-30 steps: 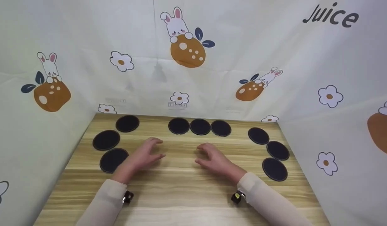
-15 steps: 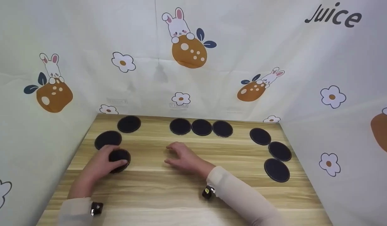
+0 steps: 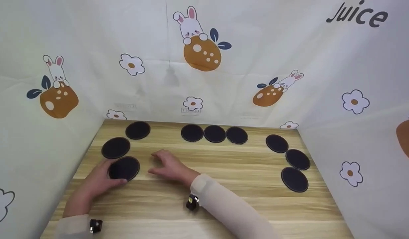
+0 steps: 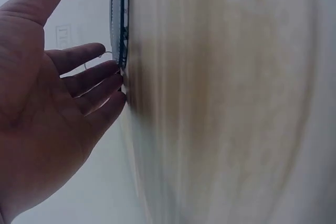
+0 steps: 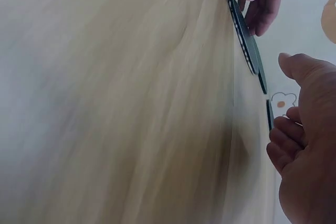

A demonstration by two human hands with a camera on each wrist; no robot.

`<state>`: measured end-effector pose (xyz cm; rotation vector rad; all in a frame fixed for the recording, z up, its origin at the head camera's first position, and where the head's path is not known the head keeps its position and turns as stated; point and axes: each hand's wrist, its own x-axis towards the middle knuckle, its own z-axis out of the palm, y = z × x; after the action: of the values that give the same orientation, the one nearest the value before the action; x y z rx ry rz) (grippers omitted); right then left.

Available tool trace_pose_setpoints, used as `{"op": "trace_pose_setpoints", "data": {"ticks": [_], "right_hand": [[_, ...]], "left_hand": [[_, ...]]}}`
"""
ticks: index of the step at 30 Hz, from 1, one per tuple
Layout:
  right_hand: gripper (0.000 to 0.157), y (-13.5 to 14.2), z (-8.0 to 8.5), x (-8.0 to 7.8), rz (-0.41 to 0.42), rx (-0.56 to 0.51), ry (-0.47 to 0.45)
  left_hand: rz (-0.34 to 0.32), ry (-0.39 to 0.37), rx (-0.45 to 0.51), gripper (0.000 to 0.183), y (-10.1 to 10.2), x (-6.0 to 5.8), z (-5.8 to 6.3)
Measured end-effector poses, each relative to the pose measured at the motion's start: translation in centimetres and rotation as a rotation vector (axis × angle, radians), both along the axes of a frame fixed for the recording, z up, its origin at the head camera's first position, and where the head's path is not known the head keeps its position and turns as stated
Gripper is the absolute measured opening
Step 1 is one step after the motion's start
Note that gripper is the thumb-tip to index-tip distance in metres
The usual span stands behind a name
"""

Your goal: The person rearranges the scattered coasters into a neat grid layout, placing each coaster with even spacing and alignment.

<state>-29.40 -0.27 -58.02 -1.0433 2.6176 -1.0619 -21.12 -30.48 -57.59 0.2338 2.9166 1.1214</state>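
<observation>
A round black coaster (image 3: 125,168) with a stitched rim lies at the near end of the left group on the wooden table. My left hand (image 3: 97,182) reaches round its left side, fingertips at the edge and thumb along its near rim. In the left wrist view the relaxed fingers (image 4: 97,80) meet the coaster's edge (image 4: 121,24), and the coaster is seen side-on. To the right of that coaster, my right hand (image 3: 173,167) hovers over the table with thumb and fingers apart and holds nothing. The right wrist view shows its loosely bent fingers (image 5: 286,140).
Two more coasters, one at the left (image 3: 116,147) and one further back (image 3: 137,130), complete the left group. Three stand in a row at the back (image 3: 214,133), and three line the right side (image 3: 297,159). A printed curtain (image 3: 244,66) encloses the table (image 3: 244,199).
My left hand moved left onto the near-left coaster, then drew back slightly to its outer edge. My right hand has travelled left across the table toward the same coaster.
</observation>
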Motion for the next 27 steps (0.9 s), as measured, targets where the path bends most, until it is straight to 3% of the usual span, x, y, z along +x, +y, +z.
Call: {"op": "trace_pose_setpoints", "data": {"ticks": [12, 20, 27], "right_hand": [[0.081, -4.9, -1.0, 0.5, -0.014, 0.057, -0.027], [0.085, -6.2, -1.3, 0.6, 0.011, 0.163, 0.075], [0.091, -6.9, -1.4, 0.6, 0.035, 0.244, 0.125]], "left_hand": [[-0.054, 0.055, 0.026, 0.102, 0.0, 0.5, 0.0], [-0.077, -0.003, -0.031, 0.102, 0.2, -0.2, -0.2], [-0.08, 0.015, -0.04, 0.1, 0.0, 0.0, -0.2]]}}
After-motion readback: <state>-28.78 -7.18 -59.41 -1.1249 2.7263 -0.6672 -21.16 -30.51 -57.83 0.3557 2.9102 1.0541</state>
